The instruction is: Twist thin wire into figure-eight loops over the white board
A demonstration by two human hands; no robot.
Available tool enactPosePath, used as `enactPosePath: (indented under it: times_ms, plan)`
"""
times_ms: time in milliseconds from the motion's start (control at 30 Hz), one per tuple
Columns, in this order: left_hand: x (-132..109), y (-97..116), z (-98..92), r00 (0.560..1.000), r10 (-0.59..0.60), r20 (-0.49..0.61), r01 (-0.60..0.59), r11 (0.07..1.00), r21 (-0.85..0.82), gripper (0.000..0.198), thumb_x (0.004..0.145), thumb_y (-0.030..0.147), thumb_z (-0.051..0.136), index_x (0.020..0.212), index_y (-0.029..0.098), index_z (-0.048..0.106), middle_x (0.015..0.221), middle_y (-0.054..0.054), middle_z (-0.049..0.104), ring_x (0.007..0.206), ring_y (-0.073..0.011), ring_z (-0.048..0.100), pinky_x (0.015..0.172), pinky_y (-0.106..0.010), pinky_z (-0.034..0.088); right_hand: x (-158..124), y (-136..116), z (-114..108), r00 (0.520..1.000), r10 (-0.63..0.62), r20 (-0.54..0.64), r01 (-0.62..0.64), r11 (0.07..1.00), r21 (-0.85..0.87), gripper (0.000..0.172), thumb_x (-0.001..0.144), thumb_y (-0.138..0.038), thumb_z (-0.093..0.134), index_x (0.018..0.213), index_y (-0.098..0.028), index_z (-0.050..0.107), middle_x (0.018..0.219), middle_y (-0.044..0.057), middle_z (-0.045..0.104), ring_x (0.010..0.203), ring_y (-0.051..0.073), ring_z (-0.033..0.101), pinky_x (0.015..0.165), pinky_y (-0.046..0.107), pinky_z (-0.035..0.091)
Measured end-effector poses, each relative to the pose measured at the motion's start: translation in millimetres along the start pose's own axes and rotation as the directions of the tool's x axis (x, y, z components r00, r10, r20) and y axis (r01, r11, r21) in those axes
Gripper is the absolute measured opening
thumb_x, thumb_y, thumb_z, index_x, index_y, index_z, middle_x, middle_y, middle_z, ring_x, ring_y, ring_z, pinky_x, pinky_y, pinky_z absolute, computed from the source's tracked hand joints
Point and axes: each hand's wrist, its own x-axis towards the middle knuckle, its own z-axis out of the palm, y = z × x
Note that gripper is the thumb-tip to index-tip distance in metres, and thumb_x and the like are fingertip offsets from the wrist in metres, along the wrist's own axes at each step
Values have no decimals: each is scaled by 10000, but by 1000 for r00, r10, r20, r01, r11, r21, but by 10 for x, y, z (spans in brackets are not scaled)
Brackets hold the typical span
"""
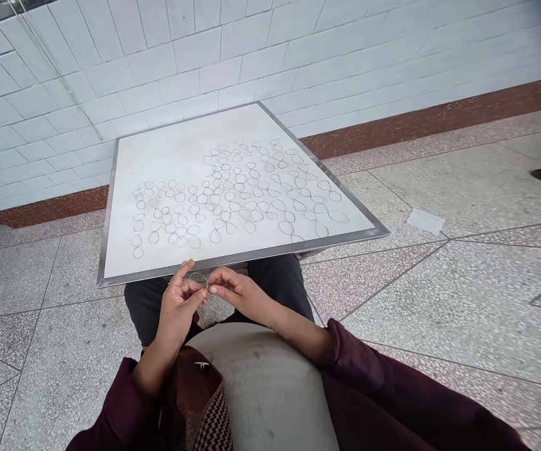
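Dozens of thin figure-eight loops (pixel 223 216) are down on the white board (pixel 158 156), and just off its near edge here's one thin ring (pixel 198 273) up in the fingers! The left hand (pixel 176 307) has it, thumb and fingers pinched together at the ring's lower part, index finger raised beside the metal rim (pixel 252 255); the right hand (pixel 240 291) meets it from the other side, thumb and forefinger closed at the ring's right edge. Delicate stuff, and exactly how the strand runs between those fingertips is too small to tell. How far along? Well on, judging by the spread: loops crowd the middle, stand in rough rows at the near left and run out toward the right side, while plain white surface shows at the far left. How much is left, nothing here says; the held ring is apart from the rest. Now the edges: that rim frames the board, its near side right by the fingers, its far side close to the tiled wall (pixel 195 50), with loops at the near right lying near the metal. Dark-trousered legs (pixel 280 282) sit below, open floor (pixel 406 300) flanks both elbows, and a white scrap (pixel 425 221) lies well off right.
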Motion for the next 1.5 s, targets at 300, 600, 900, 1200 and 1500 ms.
enactPosePath:
  times_ms: [300, 600, 900, 1200, 1500]
  plan:
    - [-66, -16, 0, 982, 179, -65, -162, 966, 203, 630, 836, 271, 699, 1424, 198, 485, 751, 28, 641, 692, -115, 581, 743, -255, 480, -39, -39, 107, 995, 93, 40, -99, 979, 179, 168, 859, -349, 653, 905, -194, 609, 825, 2, 670, 767, 145, 614, 740, 295, 472]
    - [-27, -72, 3, 987, 158, 12, -158, 976, 150, 467, 875, 287, 658, 1328, 214, 573, 761, 22, 638, 726, -129, 592, 739, -264, 496, -15, -44, 148, 1000, 28, 4, -27, 937, 348, 218, 853, -420, 701, 883, -220, 620, 811, -2, 677, 803, 165, 654, 785, 322, 503]
    - [-42, -36, 19, 988, 150, 19, -151, 971, 186, 459, 874, 303, 657, 1323, 223, 597, 789, 9, 655, 709, -126, 603, 726, -272, 529, -9, -22, 138, 1000, 17, -18, -10, 933, 359, 194, 864, -396, 694, 882, -215, 624, 798, -7, 682, 771, 156, 669, 773, 325, 522]
    - [-5, -78, -14, 996, 78, 36, -80, 995, 51, 510, 820, 268, 731, 1318, 256, 621, 806, 18, 656, 707, -107, 605, 713, -248, 523, -2, -32, 124, 998, 41, -46, -23, 936, 352, 220, 840, -421, 713, 877, -215, 643, 798, -5, 669, 763, 162, 669, 784, 340, 529]
    - [23, -48, -17, 999, 14, 39, -11, 997, -82, 580, 758, 246, 798, 1309, 254, 617, 779, 34, 629, 674, -93, 607, 655, -226, 507, -1, -18, 97, 998, 67, -2, -61, 916, 395, 237, 819, -424, 739, 880, -206, 669, 804, 3, 674, 786, 165, 653, 792, 338, 513]
